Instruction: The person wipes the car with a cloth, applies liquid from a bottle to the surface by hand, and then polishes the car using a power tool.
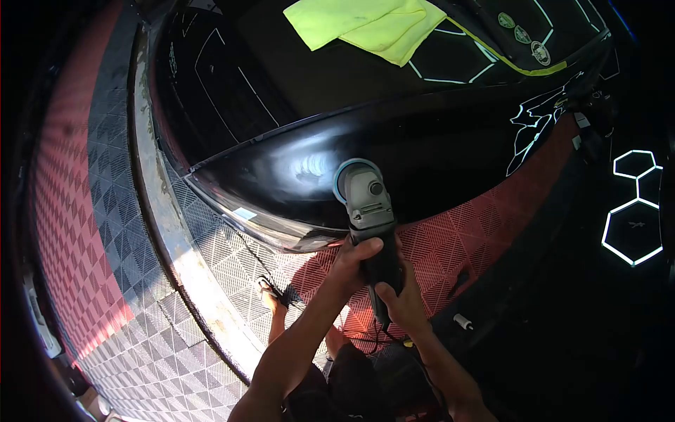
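Polisher (365, 204) held in both hands against a glossy black car body panel (436, 151), seen from above; its grey head and round blue-edged pad (351, 171) rest on the panel's curved surface, just right of a bright patch of reflected light (309, 169). Left hand (351, 264) wrapped around the polisher's black body just below the grey head, thumb lying across the top; right hand (401, 302) closed around the lower end of the same body, nearer the person, where a cord (383, 330) leaves the tool. Yellow microfibre cloth (369, 24) lies folded on the car's dark upper surface, well beyond the polisher and apart from it; white outlines of hexagonal lights are mirrored in the paint around it. Below the polisher, a floor of red and grey gridded tiles (133, 281); the person's sandalled foot (271, 295) stands on the grey tiles left of the forearms. Lit hexagonal lamps (633, 228) glow far right of the polisher.
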Motion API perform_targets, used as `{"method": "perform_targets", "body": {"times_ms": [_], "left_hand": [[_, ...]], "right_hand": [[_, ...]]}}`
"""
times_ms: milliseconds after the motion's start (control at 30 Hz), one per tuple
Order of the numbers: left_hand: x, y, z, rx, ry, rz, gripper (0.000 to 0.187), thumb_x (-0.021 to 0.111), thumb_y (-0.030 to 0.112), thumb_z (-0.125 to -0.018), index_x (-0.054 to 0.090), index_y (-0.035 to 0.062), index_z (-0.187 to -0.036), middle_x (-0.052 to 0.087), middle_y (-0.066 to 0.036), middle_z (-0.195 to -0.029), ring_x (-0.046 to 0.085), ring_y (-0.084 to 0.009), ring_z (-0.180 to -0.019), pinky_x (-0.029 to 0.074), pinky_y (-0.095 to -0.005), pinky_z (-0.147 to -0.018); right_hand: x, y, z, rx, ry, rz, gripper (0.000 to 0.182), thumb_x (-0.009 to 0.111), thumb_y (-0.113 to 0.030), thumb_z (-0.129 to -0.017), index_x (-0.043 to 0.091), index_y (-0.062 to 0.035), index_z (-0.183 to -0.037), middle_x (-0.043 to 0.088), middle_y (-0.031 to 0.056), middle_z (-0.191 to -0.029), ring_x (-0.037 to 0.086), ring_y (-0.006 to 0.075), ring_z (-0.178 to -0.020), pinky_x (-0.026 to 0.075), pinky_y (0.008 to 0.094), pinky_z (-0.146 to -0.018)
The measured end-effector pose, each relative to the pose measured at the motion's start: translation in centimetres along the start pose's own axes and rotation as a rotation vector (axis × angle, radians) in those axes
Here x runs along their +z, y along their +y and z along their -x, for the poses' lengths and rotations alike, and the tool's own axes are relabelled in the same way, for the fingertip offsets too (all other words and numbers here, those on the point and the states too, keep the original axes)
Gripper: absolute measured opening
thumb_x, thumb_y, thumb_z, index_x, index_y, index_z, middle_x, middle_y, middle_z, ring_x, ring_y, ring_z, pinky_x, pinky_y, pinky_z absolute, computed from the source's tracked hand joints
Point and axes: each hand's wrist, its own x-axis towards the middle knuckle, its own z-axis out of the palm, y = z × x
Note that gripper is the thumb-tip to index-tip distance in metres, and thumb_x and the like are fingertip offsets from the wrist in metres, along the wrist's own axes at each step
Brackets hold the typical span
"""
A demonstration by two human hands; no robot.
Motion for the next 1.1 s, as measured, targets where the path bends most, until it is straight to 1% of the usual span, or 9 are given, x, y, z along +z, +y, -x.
{"method": "perform_targets", "body": {"times_ms": [33,100,133,267,767,867,967,1067,1100], "left_hand": [[-0.2,0.5,0.1,-0.001,-0.006,0.004,0.057,0.068,0.038,-0.079,0.05,0.0018,-0.119,0.062,-0.014,-0.101,0.066,-0.0246,-0.087,0.056,-0.038,-0.078],[0.1,0.8,0.3,-0.017,-0.026,0.053,0.061,0.069,0.04,-0.077,0.049,0.0019,-0.121,0.062,-0.014,-0.101,0.065,-0.0254,-0.088,0.056,-0.0381,-0.078],[0.3,1.1,0.6,-0.015,-0.02,0.064,0.063,0.07,0.042,-0.076,0.049,0.0019,-0.121,0.062,-0.014,-0.102,0.065,-0.0254,-0.089,0.057,-0.0377,-0.077],[0.6,1.3,1.6,0.01,0.043,0.098,0.049,0.069,0.033,-0.079,0.053,0.0006,-0.113,0.063,-0.012,-0.093,0.065,-0.0219,-0.083,0.056,-0.0345,-0.073],[-2.7,1.8,3.8,0.027,-0.003,0.158,0.054,0.072,0.031,-0.079,0.052,0.0016,-0.12,0.064,-0.013,-0.1,0.066,-0.0244,-0.089,0.056,-0.0379,-0.079],[-3.4,2.8,4.7,0.053,0.028,0.179,0.047,0.072,0.027,-0.079,0.055,-0.0003,-0.113,0.065,-0.013,-0.098,0.066,-0.0229,-0.086,0.056,-0.037,-0.075],[-5.1,2.6,5.0,0.084,-0.046,0.247,0.049,0.07,0.03,-0.079,0.055,-0.003,-0.112,0.064,-0.014,-0.098,0.066,-0.0252,-0.085,0.057,-0.0381,-0.077],[-4.9,2.2,4.5,0.103,-0.079,0.209,0.049,0.07,0.029,-0.077,0.055,-0.0031,-0.111,0.064,-0.014,-0.097,0.066,-0.0249,-0.085,0.056,-0.0371,-0.077],[-4.8,1.8,4.3,0.045,-0.087,0.103,0.056,0.071,0.031,-0.075,0.052,-0.0023,-0.115,0.063,-0.015,-0.099,0.066,-0.0256,-0.088,0.056,-0.0378,-0.078]], "right_hand": [[-0.1,0.7,0.7,-0.001,0.005,0.005,0.085,0.068,-0.037,-0.085,0.023,0.0079,-0.142,0.048,0.0286,-0.128,0.051,0.0392,-0.119,0.044,0.0454,-0.097],[-1.0,1.6,2.7,-0.593,-0.127,0.433,0.1,0.075,-0.028,-0.079,0.009,-0.0005,-0.149,0.03,0.0324,-0.142,0.042,0.0448,-0.127,0.046,0.0452,-0.095],[-1.4,1.0,2.9,-0.616,-0.229,0.37,0.091,0.078,-0.02,-0.076,0.023,-0.013,-0.149,0.023,0.0328,-0.144,0.038,0.0471,-0.13,0.048,0.0457,-0.094],[-3.0,1.1,2.2,-0.427,-0.492,0.446,0.066,0.08,-0.016,-0.071,0.054,-0.0236,-0.131,0.026,0.0295,-0.142,0.047,0.0463,-0.122,0.053,0.0457,-0.087],[0.2,2.5,2.3,-0.414,-0.389,0.464,0.053,0.086,-0.033,-0.061,0.069,-0.0205,-0.11,0.038,0.0241,-0.134,0.047,0.0448,-0.12,0.049,0.0479,-0.092],[1.3,2.4,1.7,-0.562,-0.41,0.56,0.078,0.086,-0.034,-0.062,0.055,-0.0167,-0.131,0.035,0.0254,-0.138,0.044,0.0461,-0.124,0.045,0.0486,-0.097],[4.8,1.7,1.9,-0.207,-0.252,0.159,0.136,0.089,-0.038,-0.059,-0.006,0.0005,-0.149,0.031,0.027,-0.144,0.042,0.0379,-0.128,0.037,0.0424,-0.104],[6.0,3.7,1.1,-0.276,-0.006,0.177,0.118,0.089,-0.037,-0.062,0.017,0.0017,-0.146,0.047,0.0233,-0.132,0.052,0.032,-0.118,0.044,0.0393,-0.097],[5.5,5.1,1.0,-0.04,-0.056,0.06,0.104,0.087,-0.034,-0.064,0.027,0.0028,-0.14,0.053,0.0198,-0.121,0.057,0.0288,-0.109,0.047,0.0377,-0.091]]}}
